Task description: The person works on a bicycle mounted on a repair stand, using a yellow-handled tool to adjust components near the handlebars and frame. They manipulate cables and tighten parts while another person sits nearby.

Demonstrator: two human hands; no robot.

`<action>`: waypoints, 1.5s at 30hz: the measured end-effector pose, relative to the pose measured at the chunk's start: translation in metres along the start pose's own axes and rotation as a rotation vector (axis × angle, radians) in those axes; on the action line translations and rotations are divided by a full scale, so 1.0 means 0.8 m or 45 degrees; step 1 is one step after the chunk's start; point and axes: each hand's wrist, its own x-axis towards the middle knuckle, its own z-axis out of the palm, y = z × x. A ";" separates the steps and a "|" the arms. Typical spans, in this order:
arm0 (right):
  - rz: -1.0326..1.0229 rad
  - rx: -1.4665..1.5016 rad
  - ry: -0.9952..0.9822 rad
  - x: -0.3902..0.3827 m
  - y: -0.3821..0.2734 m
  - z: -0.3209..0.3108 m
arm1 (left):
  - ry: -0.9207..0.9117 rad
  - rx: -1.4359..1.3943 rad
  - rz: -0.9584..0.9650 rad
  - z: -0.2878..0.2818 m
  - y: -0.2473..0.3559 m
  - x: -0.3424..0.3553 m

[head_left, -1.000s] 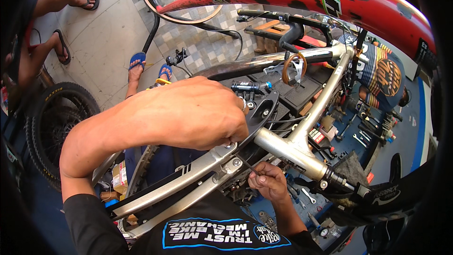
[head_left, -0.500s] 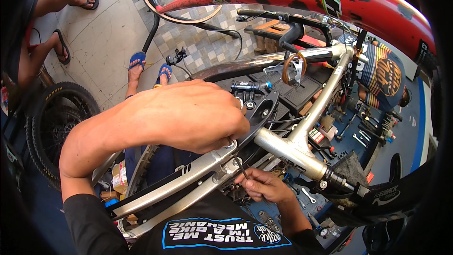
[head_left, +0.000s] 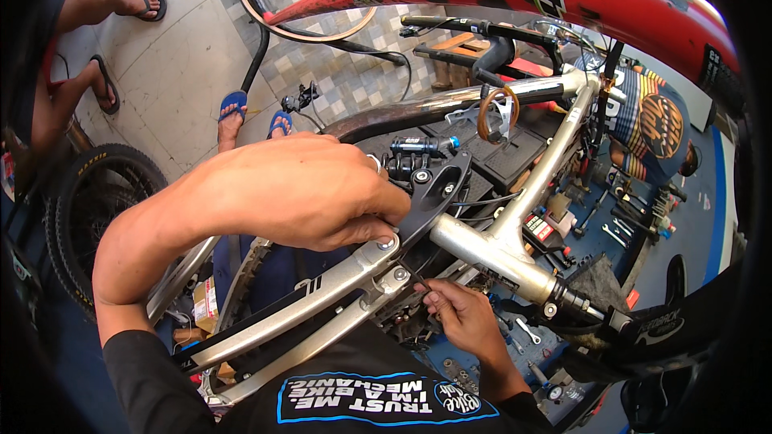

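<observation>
Tiles [head_left: 358, 84] beyond, left hand [head_left: 334, 197] curls at frame [head_left: 482, 255], grip hidden; right hand [head_left: 458, 312] pinches rod [head_left: 418, 279].

A thin dark rod-shaped tool [head_left: 417, 278] is pinched in the bare right hand [head_left: 461, 318] beside a silver metal bicycle frame [head_left: 474, 249]; the bare left hand [head_left: 322, 193] is curled beside a round silver pivot bolt [head_left: 387, 244].

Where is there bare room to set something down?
Bare: pale floor between the black flip-flops and the blue flip-flops. Crowded: the blue surface right of the silver frame, strewn with tools, and around the left hand and right hand.
</observation>
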 end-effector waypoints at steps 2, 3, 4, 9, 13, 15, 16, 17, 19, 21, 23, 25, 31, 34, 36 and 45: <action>0.037 -0.205 0.057 -0.001 -0.022 -0.003 | 0.056 0.039 0.061 0.006 -0.003 -0.003; 0.017 -0.250 0.084 -0.002 -0.030 -0.003 | 0.024 0.062 0.027 0.006 -0.001 -0.003; -0.001 -0.299 0.110 -0.003 -0.037 -0.003 | -0.004 0.082 -0.006 0.005 0.002 -0.004; -0.154 -0.310 0.197 -0.005 -0.031 0.000 | -0.093 0.152 -0.083 -0.002 0.017 -0.007; -0.154 -0.350 0.289 -0.013 -0.023 0.003 | -0.126 0.255 -0.127 0.001 0.023 0.003; -0.154 -0.385 0.320 -0.018 -0.021 0.004 | -0.117 0.286 -0.124 0.002 0.026 0.005; -0.188 -0.414 0.334 -0.017 -0.024 0.003 | -0.100 0.281 -0.112 0.002 0.024 0.007; -0.223 -0.443 0.348 -0.016 -0.027 0.001 | -0.082 0.276 -0.100 0.001 0.023 0.008; -0.227 -0.455 0.369 -0.018 -0.031 0.003 | -0.113 0.282 -0.117 -0.002 0.027 0.011; -0.213 -0.474 0.388 -0.020 -0.033 0.005 | -0.145 0.314 -0.134 -0.006 0.036 0.014; -0.173 -0.498 0.397 -0.023 -0.036 0.006 | -0.185 0.364 -0.149 -0.014 0.047 0.018; -0.208 -0.594 0.460 -0.024 -0.038 0.006 | -0.138 0.389 -0.109 -0.016 0.052 0.019; -0.277 -0.836 0.619 -0.032 -0.046 0.008 | -0.380 0.349 -0.298 -0.025 0.064 0.043; -0.380 -0.744 0.545 -0.030 -0.039 0.011 | -0.384 0.401 -0.264 -0.019 0.058 0.046; -0.483 -0.610 0.479 -0.026 -0.026 0.012 | -0.338 0.496 -0.230 -0.016 0.056 0.043; -1.055 -0.733 0.940 0.012 0.048 0.048 | -0.097 0.624 -0.182 0.012 0.061 0.036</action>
